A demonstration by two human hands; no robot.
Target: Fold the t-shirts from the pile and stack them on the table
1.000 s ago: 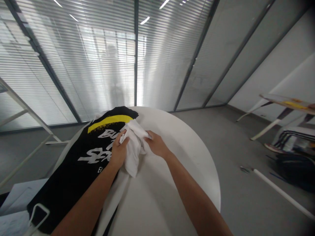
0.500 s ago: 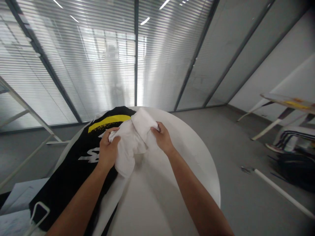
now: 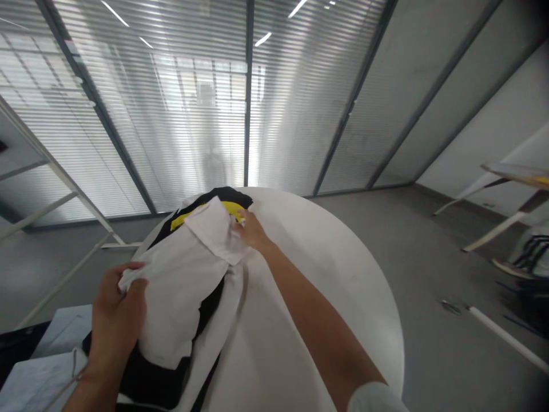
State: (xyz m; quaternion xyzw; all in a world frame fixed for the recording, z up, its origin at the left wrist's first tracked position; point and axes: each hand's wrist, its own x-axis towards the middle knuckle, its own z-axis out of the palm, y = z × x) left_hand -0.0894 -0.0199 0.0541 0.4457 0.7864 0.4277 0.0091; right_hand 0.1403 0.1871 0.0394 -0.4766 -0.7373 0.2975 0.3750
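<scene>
A white shirt [image 3: 175,292] with a collar-like flap [image 3: 210,226] is spread out between my hands. My left hand [image 3: 122,297] pinches its left edge, thumb on top. At the far end, my right hand [image 3: 251,229] has its fingers closed on the shirt beside the flap; the fingertips are partly hidden. Underneath lies a black garment [image 3: 154,380] with a yellow print [image 3: 234,209], now mostly covered. Both rest on a round white table [image 3: 338,263], and more white cloth [image 3: 257,343] runs toward me below my right forearm.
A white metal frame [image 3: 64,169] stands to the left. Pale papers or folded sheets [image 3: 47,372] are at the lower left. On the right, a white pole [image 3: 506,337] lies near the floor, with another table [image 3: 510,171] farther back. Glass panels with blinds [image 3: 189,126] stand behind.
My left hand has moved left and toward me, drawing the bunched white shirt out flat over the black garment. My right hand has shifted slightly left. The camera view has turned a little left.
</scene>
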